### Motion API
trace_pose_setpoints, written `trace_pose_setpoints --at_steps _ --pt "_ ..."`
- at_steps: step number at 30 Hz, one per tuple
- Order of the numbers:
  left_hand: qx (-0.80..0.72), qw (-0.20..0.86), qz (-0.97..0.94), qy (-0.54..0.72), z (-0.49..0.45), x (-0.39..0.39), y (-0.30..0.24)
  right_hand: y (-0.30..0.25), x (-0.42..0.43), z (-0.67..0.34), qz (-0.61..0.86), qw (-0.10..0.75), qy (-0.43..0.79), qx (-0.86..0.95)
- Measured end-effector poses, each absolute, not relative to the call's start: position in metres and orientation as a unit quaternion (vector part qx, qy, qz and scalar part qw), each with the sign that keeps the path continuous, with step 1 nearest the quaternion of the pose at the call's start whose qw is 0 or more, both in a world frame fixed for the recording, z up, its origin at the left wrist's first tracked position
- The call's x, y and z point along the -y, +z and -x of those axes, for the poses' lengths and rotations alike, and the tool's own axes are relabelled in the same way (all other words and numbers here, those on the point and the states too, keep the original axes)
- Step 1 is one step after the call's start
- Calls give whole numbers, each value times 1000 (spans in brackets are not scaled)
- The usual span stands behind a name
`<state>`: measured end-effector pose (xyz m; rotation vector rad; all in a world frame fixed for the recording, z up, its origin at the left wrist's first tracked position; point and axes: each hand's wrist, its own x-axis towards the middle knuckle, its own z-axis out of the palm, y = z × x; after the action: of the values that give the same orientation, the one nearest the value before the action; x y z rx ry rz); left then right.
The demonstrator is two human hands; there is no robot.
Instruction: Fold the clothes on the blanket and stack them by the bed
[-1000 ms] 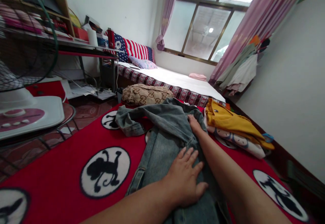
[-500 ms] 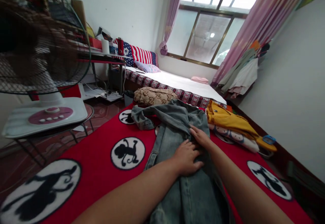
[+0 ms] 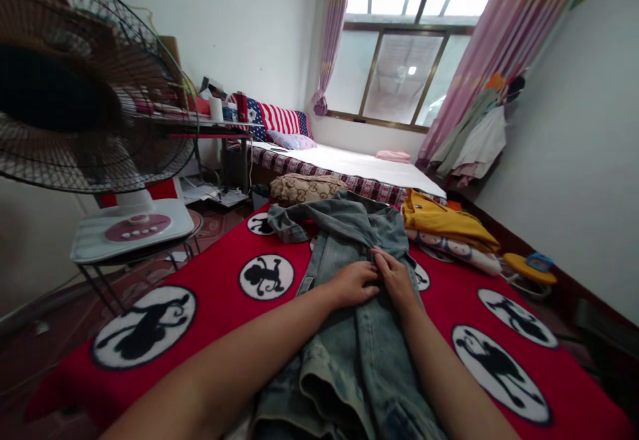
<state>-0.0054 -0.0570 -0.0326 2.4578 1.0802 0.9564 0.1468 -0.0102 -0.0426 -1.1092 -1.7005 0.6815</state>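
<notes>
A faded blue-grey denim jacket (image 3: 344, 323) lies on a red blanket (image 3: 219, 323) with monkey prints, one sleeve (image 3: 319, 214) folded across its upper part. My left hand (image 3: 353, 284) rests on the middle of the jacket, its fingers curled into the cloth. Right beside it, my right hand (image 3: 397, 279) has its fingers drawn together on the denim near the sleeve. The fingertips of both hands nearly meet, and the fabric between them is partly hidden. Toward me, the lower edge of the jacket gapes open in a loose fold.
A patterned tan bag (image 3: 307, 188) sits beyond the jacket. Folded yellow clothing (image 3: 444, 220) lies to the right on a white printed item. An electric fan (image 3: 134, 220) stands at left on a stool. A white-covered bed (image 3: 349, 160) is under the window.
My left hand has gone from lying spread on the denim to curled fingers, closer to my right hand. The jacket's lower edge and more of the blanket now show.
</notes>
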Motion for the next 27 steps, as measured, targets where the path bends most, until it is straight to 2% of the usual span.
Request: trace_pose_setpoints --at_steps 2,4,6,8,11,14,16,19,22,27 --pt "-433 116 -785 428 28 63 -27 -40 11 -147 456 480 280 695" --pt "-540 17 -661 522 58 64 -21 -40 11 -145 459 475 275 699" --pt "-632 -92 -546 542 90 59 -16 -42 12 -144 455 470 261 710" --pt "-716 -124 -483 489 115 49 -16 -44 12 -141 440 460 239 733" --pt "-811 -85 -440 375 133 33 -22 -48 14 -137 427 410 202 780" --pt "-845 -60 -425 318 140 26 -26 -49 16 -135 440 345 188 807" --pt "-848 -57 -436 296 148 26 -20 -48 17 -135 442 343 197 805" --pt "-826 -78 -496 257 173 30 10 -46 17 -136 418 397 230 784" --pt "-789 -132 -542 255 196 33 70 -41 16 -137 406 465 277 736" --pt "-662 -270 -635 293 160 37 189 -30 10 -151 426 661 373 492"
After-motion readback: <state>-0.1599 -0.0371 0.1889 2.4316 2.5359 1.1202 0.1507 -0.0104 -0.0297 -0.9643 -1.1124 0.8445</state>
